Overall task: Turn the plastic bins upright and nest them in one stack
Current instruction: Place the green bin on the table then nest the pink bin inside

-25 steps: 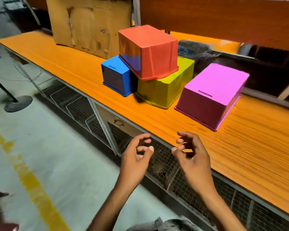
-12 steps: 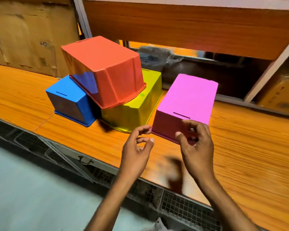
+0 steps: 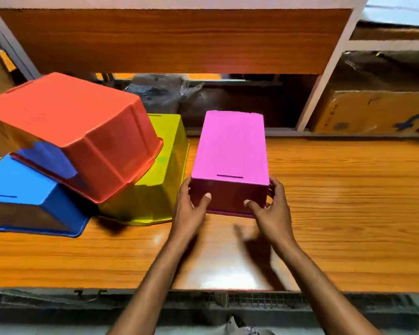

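A person is standing at the long orange wooden bench (image 3: 348, 189) and is holding the bright pink plastic bin (image 3: 230, 146) with both hands. A moment ago the hands were hanging in the air in front of the bench, holding nothing. Now the left hand (image 3: 189, 211) is gripping the bin's near left corner and the right hand (image 3: 273, 209) is gripping its near right corner. The fingers (image 3: 275, 183) of each hand are curling round the side walls and the thumbs are pressing on the near wall, so both hands are clamping on the bin. The pink bin is sitting upside down on the bench, bottom up, just beside the other bins on their right. The big red plastic bin (image 3: 70, 131) is lying tilted on top of the blue plastic bin (image 3: 22, 189) and the yellow-green plastic bin (image 3: 160, 189), and all three are upside down too. I think this means the work is only starting: no bin is turned over yet and no stack is begun. The pink one is looking like the first to be flipped. It is standing alone, so lifting it should not be knocking the tilted red bin. The next move is probably needing a lift and a turn so the open side is facing up.
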### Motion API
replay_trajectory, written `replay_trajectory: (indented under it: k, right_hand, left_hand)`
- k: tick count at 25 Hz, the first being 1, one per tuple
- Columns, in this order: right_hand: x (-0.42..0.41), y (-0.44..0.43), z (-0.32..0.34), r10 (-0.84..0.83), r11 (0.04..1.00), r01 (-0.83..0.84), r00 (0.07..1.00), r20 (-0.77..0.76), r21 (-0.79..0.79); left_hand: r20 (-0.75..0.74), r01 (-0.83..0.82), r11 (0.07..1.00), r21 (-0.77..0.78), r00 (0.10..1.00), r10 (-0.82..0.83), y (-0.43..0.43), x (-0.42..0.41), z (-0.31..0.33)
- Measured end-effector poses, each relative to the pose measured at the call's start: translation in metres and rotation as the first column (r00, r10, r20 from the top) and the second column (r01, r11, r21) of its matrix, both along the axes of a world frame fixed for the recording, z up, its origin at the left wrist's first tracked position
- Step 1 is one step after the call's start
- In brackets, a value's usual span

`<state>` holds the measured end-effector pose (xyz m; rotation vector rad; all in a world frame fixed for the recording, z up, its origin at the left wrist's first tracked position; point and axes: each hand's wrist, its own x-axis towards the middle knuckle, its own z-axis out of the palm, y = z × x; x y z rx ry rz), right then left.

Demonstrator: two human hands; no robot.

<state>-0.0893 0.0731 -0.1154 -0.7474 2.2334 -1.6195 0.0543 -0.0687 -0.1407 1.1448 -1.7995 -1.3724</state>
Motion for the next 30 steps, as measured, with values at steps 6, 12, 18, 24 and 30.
replay_trajectory:
  k: [6, 12, 18, 24, 30]
  right_hand:
    - [-0.013, 0.005, 0.046, 0.061, 0.997, -0.068, 0.989, -0.136, -0.047]
    - [-0.024, 0.025, 0.129, 0.174, 0.924, -0.225, 0.967, -0.185, -0.309]
    - [-0.03, 0.028, 0.164, 0.009, 0.899, -0.138, 0.955, -0.297, -0.417]
    - [-0.055, 0.02, 0.164, -0.227, 0.788, 0.14, 0.971, -0.072, -0.599]
    - [-0.085, 0.035, 0.163, -0.218, 0.708, 0.331, 0.942, 0.254, -0.624]
  left_hand:
    - [-0.241, 0.06, 0.987, -0.151, 0.966, -0.096, -0.019, -0.004, 0.04]
    - [-0.507, 0.066, 0.977, -0.202, 0.847, -0.162, -0.03, -0.017, 0.137]
    - [-0.603, 0.103, 0.961, -0.256, 0.76, -0.242, -0.016, -0.019, 0.178]
    - [-0.44, 0.146, 0.923, -0.356, 0.845, -0.304, -0.005, -0.022, 0.143]
    - [-0.27, -0.027, 0.789, -0.614, 0.946, -0.178, 0.01, -0.019, 0.109]
